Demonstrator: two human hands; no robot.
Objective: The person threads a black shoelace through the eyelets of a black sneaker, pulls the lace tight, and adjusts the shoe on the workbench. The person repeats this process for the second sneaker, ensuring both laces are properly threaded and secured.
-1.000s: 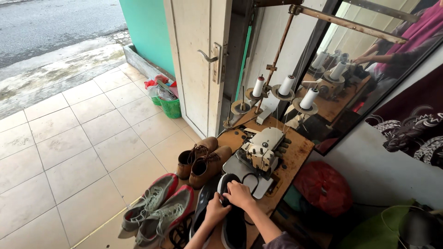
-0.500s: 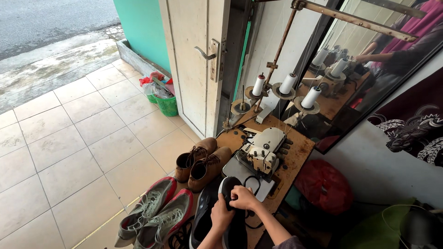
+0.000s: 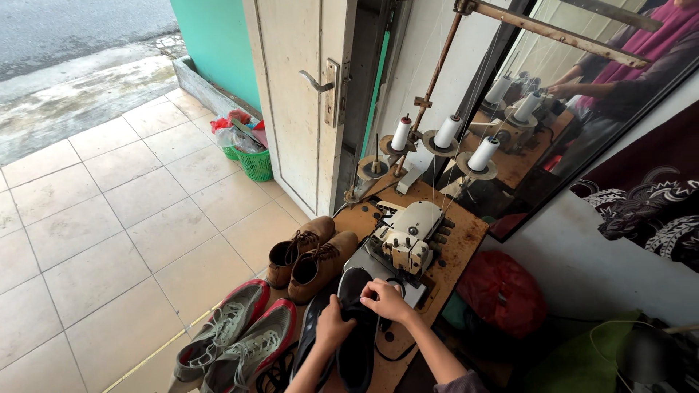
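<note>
Both hands work on a black shoe (image 3: 358,342) that lies at the near edge of a worn wooden table (image 3: 459,244), its opening turned toward the far side. The right hand (image 3: 388,300) rests on the shoe's upper rim, fingers curled and pinching the edge of the opening. The left hand (image 3: 333,324) grips the left side of the same shoe, fingers folded around it. A second dark shoe (image 3: 309,335) lies just left of the held one, partly hidden by the left wrist.

Just beyond the hands stands a cream sewing machine (image 3: 406,236) on the table. Further back, three white thread cones (image 3: 447,131) sit on a rusty metal stand (image 3: 437,73), with thin threads running upward.

On the tiled floor (image 3: 109,233) to the left of the table, a pair of brown boots (image 3: 309,255) stands side by side, touching the table's edge. Nearer and further left lies a pair of grey sneakers with red soles (image 3: 237,338). A green basket (image 3: 255,161) filled with bags sits far off by a pale door (image 3: 298,102). To the right of the table, a red bag (image 3: 502,291) rests against the wall, below a mirror (image 3: 582,94).
</note>
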